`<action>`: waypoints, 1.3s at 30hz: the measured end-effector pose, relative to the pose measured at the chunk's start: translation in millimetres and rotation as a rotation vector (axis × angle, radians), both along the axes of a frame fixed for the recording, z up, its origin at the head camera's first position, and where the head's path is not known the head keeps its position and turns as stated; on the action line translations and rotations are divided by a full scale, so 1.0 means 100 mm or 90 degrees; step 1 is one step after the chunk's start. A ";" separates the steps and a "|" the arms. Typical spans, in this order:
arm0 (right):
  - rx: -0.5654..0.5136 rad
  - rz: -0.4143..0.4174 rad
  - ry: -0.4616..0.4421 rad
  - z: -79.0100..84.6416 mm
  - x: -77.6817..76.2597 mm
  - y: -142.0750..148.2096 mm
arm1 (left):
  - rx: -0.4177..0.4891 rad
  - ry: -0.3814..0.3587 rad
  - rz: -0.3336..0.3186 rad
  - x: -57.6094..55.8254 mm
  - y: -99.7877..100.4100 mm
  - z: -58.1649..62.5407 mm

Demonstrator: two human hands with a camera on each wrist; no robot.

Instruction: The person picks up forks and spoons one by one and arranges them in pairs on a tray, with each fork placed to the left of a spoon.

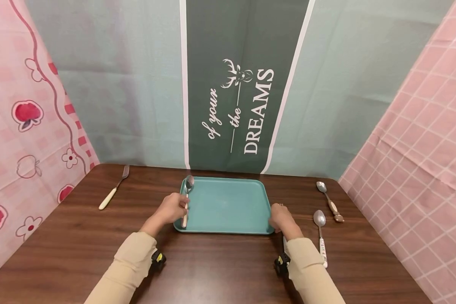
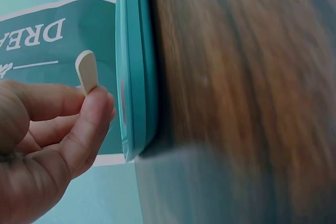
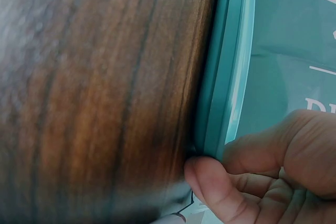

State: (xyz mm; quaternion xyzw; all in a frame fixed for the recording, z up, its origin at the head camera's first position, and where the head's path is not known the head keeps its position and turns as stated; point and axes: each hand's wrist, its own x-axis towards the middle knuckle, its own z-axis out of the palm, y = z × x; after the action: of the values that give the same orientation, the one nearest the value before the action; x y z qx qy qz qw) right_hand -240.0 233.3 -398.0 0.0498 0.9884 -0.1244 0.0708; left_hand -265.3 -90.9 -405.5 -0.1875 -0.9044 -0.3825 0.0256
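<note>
My left hand (image 1: 172,208) pinches a spoon (image 1: 189,184) with a cream handle above the left side of a teal tray (image 1: 228,207). The spoon's bowl points to the back. In the left wrist view, the end of the spoon handle (image 2: 87,71) sticks up between thumb and fingers. At the tray's right front corner, my right hand (image 1: 282,217) grips the rim. The right wrist view has thumb and fingertips on the corner of the tray (image 3: 220,93). Under the right hand and forearm lies another utensil, mostly hidden.
On the left of the brown table (image 1: 220,270) lies a fork (image 1: 114,190) with a cream handle. To the right are a spoon with a brown handle (image 1: 331,204) and a spoon with a patterned white handle (image 1: 321,232). Fabric curtains (image 1: 228,84) stand behind and at both sides.
</note>
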 end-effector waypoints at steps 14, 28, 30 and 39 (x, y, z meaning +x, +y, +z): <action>-0.005 -0.016 -0.003 0.00 0.00 -0.01 | -0.012 -0.052 -0.003 -0.04 0.16 -0.04; -0.008 0.000 0.020 0.00 0.02 -0.02 | -0.099 -0.033 -0.020 -0.05 0.31 -0.02; -0.012 0.000 0.021 0.01 0.02 -0.02 | -0.111 -0.043 -0.014 -0.06 0.32 -0.01; -0.008 0.000 0.017 -0.01 0.01 -0.02 | -0.172 -0.058 0.000 -0.09 0.37 0.05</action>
State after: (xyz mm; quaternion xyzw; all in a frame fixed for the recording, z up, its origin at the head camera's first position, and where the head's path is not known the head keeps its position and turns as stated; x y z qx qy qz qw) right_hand -239.2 231.5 -398.9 0.0478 0.9885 -0.1311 0.0578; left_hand -274.4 -54.4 -400.8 -0.1716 -0.9478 -0.2656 -0.0411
